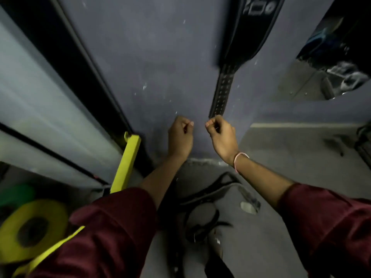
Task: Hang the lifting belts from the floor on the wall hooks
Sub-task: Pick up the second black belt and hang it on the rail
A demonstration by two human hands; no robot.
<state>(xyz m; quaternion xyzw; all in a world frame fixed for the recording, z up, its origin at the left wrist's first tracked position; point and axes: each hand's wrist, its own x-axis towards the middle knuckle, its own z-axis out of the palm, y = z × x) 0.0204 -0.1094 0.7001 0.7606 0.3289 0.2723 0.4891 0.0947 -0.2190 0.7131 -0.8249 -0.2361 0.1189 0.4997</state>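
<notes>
A black lifting belt (244, 35) hangs flat against the dark blue wall (152, 57), and its studded strap end (220, 93) reaches down to hand height. My right hand (221, 135) is curled into a fist just beneath the strap's tip and holds nothing that I can see. My left hand (180, 135) is also curled, close to the wall and a little to the left, with nothing in it. More black belts (202, 205) lie tangled on the grey floor below my forearms. The wall hooks are out of view.
A yellow weight plate (34, 227) and a green plate (16, 194) lie at the lower left beside a yellow bar (126, 163). A dark-framed glass panel (40, 93) fills the left side. A mirror (329, 63) is on the wall at the upper right.
</notes>
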